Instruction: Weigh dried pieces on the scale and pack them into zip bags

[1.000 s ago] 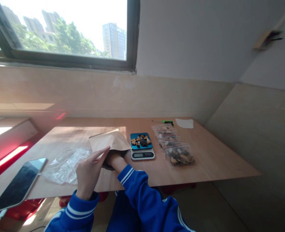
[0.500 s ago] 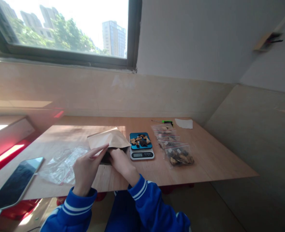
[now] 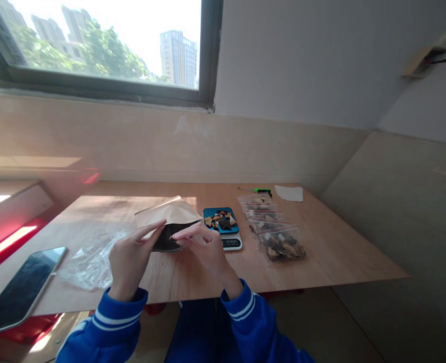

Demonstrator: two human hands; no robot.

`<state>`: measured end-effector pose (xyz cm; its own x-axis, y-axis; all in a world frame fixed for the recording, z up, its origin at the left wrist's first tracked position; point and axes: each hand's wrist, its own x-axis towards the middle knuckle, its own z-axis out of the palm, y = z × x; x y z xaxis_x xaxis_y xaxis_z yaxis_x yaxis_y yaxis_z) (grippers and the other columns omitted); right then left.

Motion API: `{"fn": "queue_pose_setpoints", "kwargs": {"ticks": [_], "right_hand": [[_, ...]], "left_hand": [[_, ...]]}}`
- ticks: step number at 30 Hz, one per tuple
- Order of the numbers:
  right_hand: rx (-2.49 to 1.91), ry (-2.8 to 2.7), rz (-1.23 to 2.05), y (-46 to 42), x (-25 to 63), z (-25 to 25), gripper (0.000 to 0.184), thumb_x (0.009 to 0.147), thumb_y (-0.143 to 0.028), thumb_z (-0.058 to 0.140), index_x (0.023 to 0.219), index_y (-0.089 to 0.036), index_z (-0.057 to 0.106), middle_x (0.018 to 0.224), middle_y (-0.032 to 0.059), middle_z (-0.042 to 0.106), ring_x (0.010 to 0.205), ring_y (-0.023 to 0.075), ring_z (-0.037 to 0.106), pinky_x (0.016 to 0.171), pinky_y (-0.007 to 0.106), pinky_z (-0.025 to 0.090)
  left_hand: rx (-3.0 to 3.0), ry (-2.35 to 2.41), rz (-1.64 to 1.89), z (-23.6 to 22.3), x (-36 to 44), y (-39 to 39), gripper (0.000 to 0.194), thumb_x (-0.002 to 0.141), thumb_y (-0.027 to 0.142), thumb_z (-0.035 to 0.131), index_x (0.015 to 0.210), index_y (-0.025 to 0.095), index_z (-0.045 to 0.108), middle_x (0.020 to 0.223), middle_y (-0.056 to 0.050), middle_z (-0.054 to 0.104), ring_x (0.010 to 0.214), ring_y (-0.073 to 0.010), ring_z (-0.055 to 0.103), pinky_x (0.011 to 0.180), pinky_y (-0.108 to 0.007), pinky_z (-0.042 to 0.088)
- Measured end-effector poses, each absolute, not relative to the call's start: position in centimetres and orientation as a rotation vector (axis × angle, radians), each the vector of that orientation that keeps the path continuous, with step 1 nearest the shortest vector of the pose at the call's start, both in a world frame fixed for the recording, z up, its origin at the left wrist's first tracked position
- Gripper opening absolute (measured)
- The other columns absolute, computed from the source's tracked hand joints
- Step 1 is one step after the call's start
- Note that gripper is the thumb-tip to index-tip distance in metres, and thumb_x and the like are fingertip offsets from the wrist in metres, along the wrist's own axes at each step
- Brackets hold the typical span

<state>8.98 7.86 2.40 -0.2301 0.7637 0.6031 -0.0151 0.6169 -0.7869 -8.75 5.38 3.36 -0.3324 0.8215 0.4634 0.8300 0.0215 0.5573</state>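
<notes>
Brown kraft paper pouch (image 3: 170,212) is held just above the desk (image 3: 321,252), near the middle of the picture, and its mouth shows a black part (image 3: 166,241), but I cannot tell if this is the lining or something inside. Both hands are working at this mouth now. The left hand (image 3: 130,257) is at 8 o'clock from the pouch, its grip is narrow and the fingers lie along the lower paper edge. The right hand (image 3: 204,247) is at 4 o'clock, and its grip is a narrow pinch at the black part, though the exact contact is not easy to see. Blue sleeves (image 3: 249,322) with white stripes come from 6 o'clock. At 3 o'clock, just beside the right fingers, stands a digital scale (image 3: 230,243) with a blue tray (image 3: 211,214) carrying broken dark and tan pieces (image 3: 223,222). Further at 3 o'clock lie zip bags (image 3: 282,244) with similar pieces, in a row. A small green-handled screwdriver (image 3: 263,190) and white paper (image 3: 288,193) are at 2 o'clock, near the far edge of the desk. At 8 o'clock lie a clear plastic bag (image 3: 92,262) and, further, a phone (image 3: 22,287).
</notes>
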Motion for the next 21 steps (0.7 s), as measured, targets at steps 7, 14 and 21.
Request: {"fn": "queue_pose_setpoints", "kwargs": {"ticks": [7, 14, 21], "right_hand": [[-1.042, -1.596, 0.614, 16.3, 13.9, 1.6, 0.028, 0.09, -0.039, 0.054, 0.096, -0.015, 0.069, 0.099, 0.0101, 0.074, 0.091, 0.0187, 0.069, 0.081, 0.031, 0.055], [-1.203, -1.921, 0.524, 22.4, 14.9, -1.6, 0.01, 0.075, -0.018, 0.071, 0.065, -0.019, 0.072, 0.073, 0.0063, 0.075, 0.078, 0.0193, 0.068, 0.08, 0.029, 0.05], [-1.169, -1.954, 0.452, 19.5, 16.0, -0.6, 0.026, 0.093, -0.033, 0.051, 0.099, -0.02, 0.073, 0.108, 0.0081, 0.073, 0.106, 0.019, 0.063, 0.096, 0.032, 0.044]], "left_hand": [[-1.799, -2.335, -1.058, 2.8, -9.0, 6.2, 0.027, 0.082, 0.044, 0.063, 0.106, 0.037, 0.073, 0.073, -0.001, 0.075, 0.073, -0.0239, 0.07, 0.054, -0.025, 0.038], [-1.811, -2.315, -1.105, 2.1, -9.2, 6.2, 0.025, 0.083, 0.044, 0.062, 0.104, 0.038, 0.073, 0.075, 0.0, 0.075, 0.074, -0.0213, 0.07, 0.053, -0.023, 0.038], [-1.789, -2.334, -1.139, 2.1, -10.4, 6.4, 0.026, 0.084, 0.044, 0.061, 0.106, 0.037, 0.073, 0.074, 0.0, 0.074, 0.076, -0.0218, 0.07, 0.056, -0.024, 0.04]]}}
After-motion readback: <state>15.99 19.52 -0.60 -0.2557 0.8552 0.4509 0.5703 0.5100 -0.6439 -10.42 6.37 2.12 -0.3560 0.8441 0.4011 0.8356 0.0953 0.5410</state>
